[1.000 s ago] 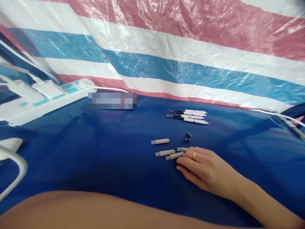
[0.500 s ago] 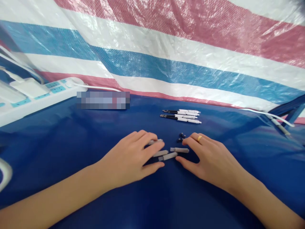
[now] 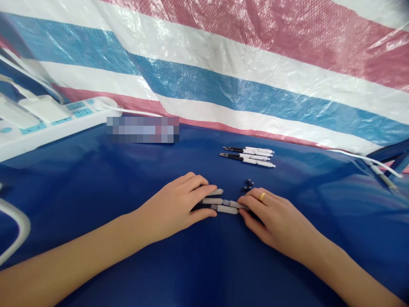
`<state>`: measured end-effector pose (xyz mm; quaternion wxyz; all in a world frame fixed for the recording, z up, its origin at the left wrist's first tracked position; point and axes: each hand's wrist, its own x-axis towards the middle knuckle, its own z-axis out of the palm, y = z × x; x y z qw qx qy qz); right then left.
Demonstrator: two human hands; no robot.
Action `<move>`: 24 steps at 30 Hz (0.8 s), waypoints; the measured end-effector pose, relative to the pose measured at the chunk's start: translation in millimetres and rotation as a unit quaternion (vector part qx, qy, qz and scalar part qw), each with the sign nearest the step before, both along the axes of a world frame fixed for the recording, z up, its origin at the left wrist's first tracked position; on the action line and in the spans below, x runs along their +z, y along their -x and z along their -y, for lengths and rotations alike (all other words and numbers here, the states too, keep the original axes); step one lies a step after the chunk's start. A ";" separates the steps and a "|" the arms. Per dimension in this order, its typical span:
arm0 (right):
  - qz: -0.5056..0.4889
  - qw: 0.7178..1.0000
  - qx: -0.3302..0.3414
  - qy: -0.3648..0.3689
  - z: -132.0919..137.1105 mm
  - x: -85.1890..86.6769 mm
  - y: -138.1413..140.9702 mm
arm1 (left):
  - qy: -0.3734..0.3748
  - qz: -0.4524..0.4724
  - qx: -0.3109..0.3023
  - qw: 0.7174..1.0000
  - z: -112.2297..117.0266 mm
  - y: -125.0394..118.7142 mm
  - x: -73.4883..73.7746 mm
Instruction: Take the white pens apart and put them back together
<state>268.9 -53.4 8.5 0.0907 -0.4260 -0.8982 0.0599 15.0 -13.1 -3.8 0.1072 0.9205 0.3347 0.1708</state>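
Several short grey pen barrels (image 3: 227, 209) with clear ends lie on the blue tabletop between my hands. My left hand (image 3: 182, 200) rests over their left ends, thumb and index finger apart, with the fingertips partly hiding an upper barrel (image 3: 217, 192) and a middle barrel (image 3: 213, 201). My right hand (image 3: 271, 209), a gold ring on one finger, has its thumb and index finger around the right end of another barrel (image 3: 232, 204). The thumb tip also touches the end of the lowest barrel. Several small black pen tips (image 3: 248, 184) lie just beyond my right fingers.
Several white pen halves (image 3: 258, 163) with exposed black refills lie in a row farther back. A blurred-out flat item (image 3: 142, 130) and a white power strip (image 3: 65, 121) with plugs are at left. White cables (image 3: 358, 152) run along the back. Striped sheeting (image 3: 204, 81) hangs behind the table.
My right fingers have moved left and closed in on the barrels. The right-hand barrel has shifted left, and the barrels lie more nearly parallel. The camera view has shifted slightly.
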 end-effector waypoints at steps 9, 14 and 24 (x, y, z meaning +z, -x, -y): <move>-0.033 0.999 -0.037 0.005 0.2 -0.4 0.8 | 0.079 -0.002 -0.011 0.997 -8.6 13.4 5.9; -0.023 0.999 -0.027 0.017 1.5 -0.5 1.1 | 0.074 0.000 -0.013 0.997 -7.3 12.0 11.0; -0.038 0.999 -0.023 0.026 2.2 1.3 2.0 | -0.024 0.013 0.007 1.000 -3.0 9.2 7.0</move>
